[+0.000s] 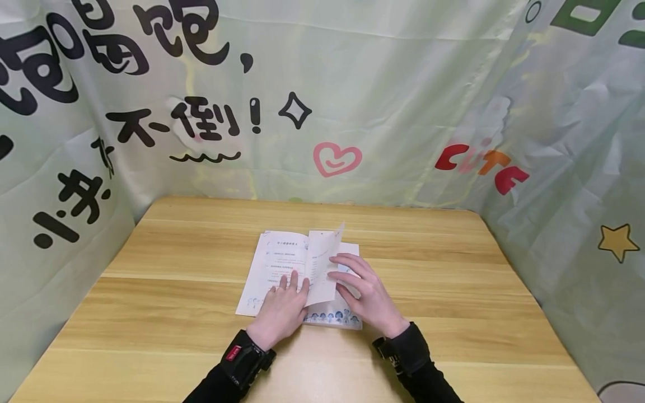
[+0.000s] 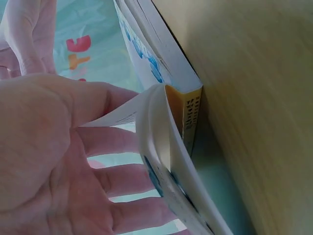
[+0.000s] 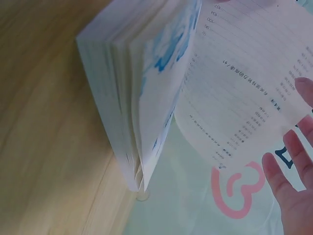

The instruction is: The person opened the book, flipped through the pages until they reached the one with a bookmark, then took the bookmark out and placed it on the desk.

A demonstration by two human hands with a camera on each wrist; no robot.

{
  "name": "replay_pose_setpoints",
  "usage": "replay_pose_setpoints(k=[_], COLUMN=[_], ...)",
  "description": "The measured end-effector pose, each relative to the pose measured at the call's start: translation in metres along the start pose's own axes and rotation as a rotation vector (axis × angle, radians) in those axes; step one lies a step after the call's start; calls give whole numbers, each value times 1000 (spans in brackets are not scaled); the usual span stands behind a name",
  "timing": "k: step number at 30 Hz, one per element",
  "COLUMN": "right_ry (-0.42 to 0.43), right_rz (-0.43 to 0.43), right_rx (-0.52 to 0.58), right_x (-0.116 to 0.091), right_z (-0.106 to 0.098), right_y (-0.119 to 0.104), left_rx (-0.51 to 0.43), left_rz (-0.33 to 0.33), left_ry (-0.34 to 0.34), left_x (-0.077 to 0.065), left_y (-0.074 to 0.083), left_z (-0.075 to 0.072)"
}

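An open paperback book [image 1: 282, 249] lies on the wooden table. My left hand [image 1: 283, 310] rests on its left page with the fingers spread, close to the spine. In the left wrist view, the thumb of that hand lies along the lower part of a raised page. One printed page [image 1: 318, 280] stands up from the middle of the book and leans to the right. My right hand [image 1: 365, 291] is at this page's free edge, its loosely bent fingers touching it. In the right wrist view, the page shows lines of print, and fingertips [image 3: 301, 88] overlap its edge.
The wooden table [image 1: 176, 313] reaches to a pale printed curtain [image 1: 393, 112] at the back and both sides. Blue drawings run along the bottom of the book's right page [image 1: 335, 318]. Both wrists wear black bands over dark sleeves.
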State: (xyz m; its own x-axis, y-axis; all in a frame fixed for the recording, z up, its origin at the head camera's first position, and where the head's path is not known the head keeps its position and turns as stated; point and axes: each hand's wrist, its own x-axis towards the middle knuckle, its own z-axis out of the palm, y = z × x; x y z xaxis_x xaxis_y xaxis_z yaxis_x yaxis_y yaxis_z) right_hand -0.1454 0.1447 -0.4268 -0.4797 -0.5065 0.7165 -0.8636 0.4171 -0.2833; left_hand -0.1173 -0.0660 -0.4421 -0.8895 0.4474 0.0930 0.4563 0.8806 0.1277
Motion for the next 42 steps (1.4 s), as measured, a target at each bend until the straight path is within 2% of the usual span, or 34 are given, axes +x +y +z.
replay_pose_setpoints(k=[4,7,13,19,24,29,33,36,38,42], right_ry=[-6,-49,-240,-425,-567,-703,-756,-764,-762,-764], right_rz=[47,106,229,349,371,358,377,384,379,367], right_rx=[-21,-25,-8,-24,-8,3,-8,-14,-23,-30], right_x=[-1,-2,-7,-10,-13,-16,-17,-18,-18,-17], right_z=[0,0,2,2,1,0,1,1,1,-1], right_y=[0,0,1,0,-1,-3,-4,-4,-4,-4], left_rx=[-13,-36,-180,-306,-297,-186,0,88,102,76], left_rz=[10,-1,-67,-86,-102,-101,-112,-97,-53,114], left_ry=[43,56,71,206,294,361,328,276,228,111], left_x=[1,1,2,3,4,3,2,1,1,0], left_y=[-2,-4,-7,-9,-12,-14,-18,-21,-23,-23], left_z=[-1,-3,-10,-12,-13,-15,-16,-17,-17,-13])
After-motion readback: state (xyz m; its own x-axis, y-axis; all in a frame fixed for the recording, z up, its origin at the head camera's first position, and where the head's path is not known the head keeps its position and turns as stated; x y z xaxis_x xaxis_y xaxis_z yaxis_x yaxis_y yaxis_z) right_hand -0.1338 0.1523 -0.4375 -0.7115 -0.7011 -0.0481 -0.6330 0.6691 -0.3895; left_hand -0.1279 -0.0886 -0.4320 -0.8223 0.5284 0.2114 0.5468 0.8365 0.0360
